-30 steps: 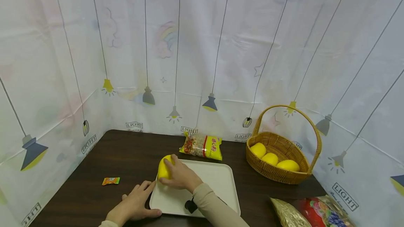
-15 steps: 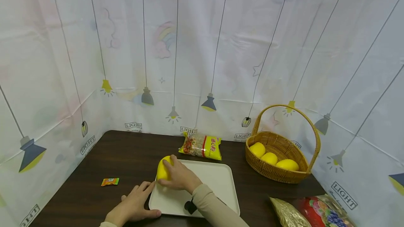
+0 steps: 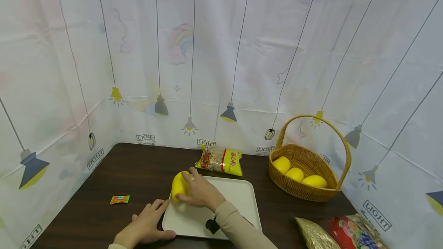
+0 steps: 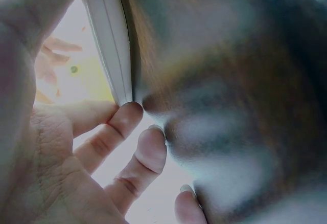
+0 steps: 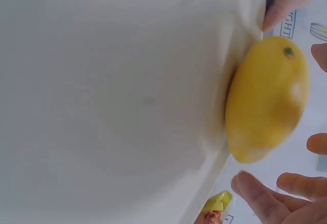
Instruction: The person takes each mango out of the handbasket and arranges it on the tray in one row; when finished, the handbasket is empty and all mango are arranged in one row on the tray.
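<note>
A yellow mango (image 3: 180, 186) rests at the left side of a white tray (image 3: 235, 203), against its raised rim. My right hand (image 3: 202, 191) is beside the mango, fingers spread. In the right wrist view, a gap separates its fingertips (image 5: 250, 183) from the mango (image 5: 268, 98), whose green stem mark faces up. My left hand (image 3: 147, 224) lies at the tray's near-left corner, with a fingertip at the left edge and the thumb near the front edge. In the left wrist view, one fingertip (image 4: 134, 112) touches the tray's rim (image 4: 110, 40).
A wicker basket (image 3: 294, 191) with a tall handle holds three yellow mangoes (image 3: 315, 181) at the back right. Behind the tray lies a yellow snack bag (image 3: 221, 160). A small orange candy packet (image 3: 119, 200) is at the left, and gold and red packages (image 3: 349, 231) occupy the front right.
My right hand has loosened from the mango and shifted slightly right, so more of the mango shows. My left hand keeps its place at the tray's corner.
</note>
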`<state>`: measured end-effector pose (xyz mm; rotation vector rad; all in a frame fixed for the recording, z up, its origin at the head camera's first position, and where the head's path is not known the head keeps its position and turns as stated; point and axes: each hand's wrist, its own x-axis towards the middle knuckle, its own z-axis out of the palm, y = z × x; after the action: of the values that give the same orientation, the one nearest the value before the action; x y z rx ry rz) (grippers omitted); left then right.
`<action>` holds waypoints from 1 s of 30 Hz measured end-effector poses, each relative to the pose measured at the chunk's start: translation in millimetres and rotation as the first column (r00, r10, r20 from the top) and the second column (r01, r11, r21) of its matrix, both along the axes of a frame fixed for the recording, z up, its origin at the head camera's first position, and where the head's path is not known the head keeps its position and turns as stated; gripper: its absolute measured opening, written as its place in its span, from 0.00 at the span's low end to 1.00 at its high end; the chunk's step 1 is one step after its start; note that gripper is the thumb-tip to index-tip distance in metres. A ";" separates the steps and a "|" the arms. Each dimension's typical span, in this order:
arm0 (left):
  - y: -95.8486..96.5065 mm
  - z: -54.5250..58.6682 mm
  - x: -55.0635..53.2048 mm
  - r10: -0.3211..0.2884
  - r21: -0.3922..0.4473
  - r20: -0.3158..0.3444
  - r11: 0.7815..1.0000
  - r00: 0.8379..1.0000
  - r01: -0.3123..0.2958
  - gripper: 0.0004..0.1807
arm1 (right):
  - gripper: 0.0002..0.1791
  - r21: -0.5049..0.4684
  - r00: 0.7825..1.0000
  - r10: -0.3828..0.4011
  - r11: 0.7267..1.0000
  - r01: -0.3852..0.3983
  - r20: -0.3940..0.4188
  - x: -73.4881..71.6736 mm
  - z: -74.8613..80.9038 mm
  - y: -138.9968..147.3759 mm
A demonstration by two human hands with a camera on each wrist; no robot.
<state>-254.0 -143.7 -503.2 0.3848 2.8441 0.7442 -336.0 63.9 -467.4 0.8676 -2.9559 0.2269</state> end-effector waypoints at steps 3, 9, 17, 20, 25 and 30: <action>-0.2 -0.2 -0.7 0.002 -0.007 0.002 1.000 1.000 -0.002 0.59 | 0.43 0.005 1.000 -0.002 1.000 0.002 -0.023 0.3 5.1 5.0; 0.4 -2.5 -2.8 0.001 -0.009 0.006 1.000 1.000 -0.001 0.60 | 0.42 0.027 0.994 -0.003 1.000 0.006 -0.106 0.5 18.4 21.1; 1.3 -3.0 -2.8 0.015 0.011 0.045 1.000 0.999 -0.015 0.59 | 0.43 0.013 0.991 -0.045 0.999 0.047 -0.126 -4.0 33.8 54.7; 1.3 -2.4 -3.0 0.018 0.013 0.052 1.000 0.998 -0.019 0.58 | 0.43 -0.018 0.990 -0.078 0.997 0.077 -0.118 -5.5 38.5 70.8; 0.3 -2.3 -2.9 0.005 0.018 0.037 1.000 0.999 -0.006 0.58 | 0.44 -0.038 0.982 -0.152 0.988 0.148 -0.109 -7.5 43.8 101.0; 0.6 -3.0 -3.0 0.002 0.015 0.041 1.000 0.999 -0.003 0.58 | 0.45 -0.058 0.972 -0.206 0.978 0.201 -0.116 -8.8 46.2 134.5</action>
<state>-257.0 -143.1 -506.2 0.3641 2.8033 0.7652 -344.8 198.4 -421.1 0.5459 -2.8851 0.2224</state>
